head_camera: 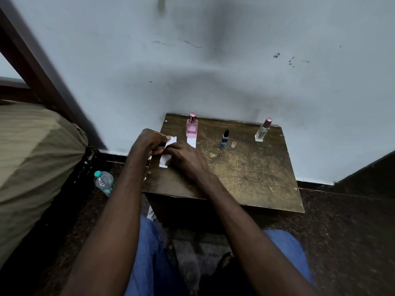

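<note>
Pinching a white paper strip (170,144) between left hand (149,142) and right hand (184,159), close together, fingers of both curled on it. Lying at the left rear of the wooden table (245,174), long axis running near to far, far end leaning slightly right, toward the wall (213,60). Just right, a second strip (191,144) under a pink perfume bottle (192,128). Farther right, a nail polish bottle (224,138), a small clear cap (233,144) and a clear perfume bottle (262,131). Table set against the stained pale wall, on dark floor (342,221). Water bottle (104,180) and olive bundle (32,157) at left.
</note>
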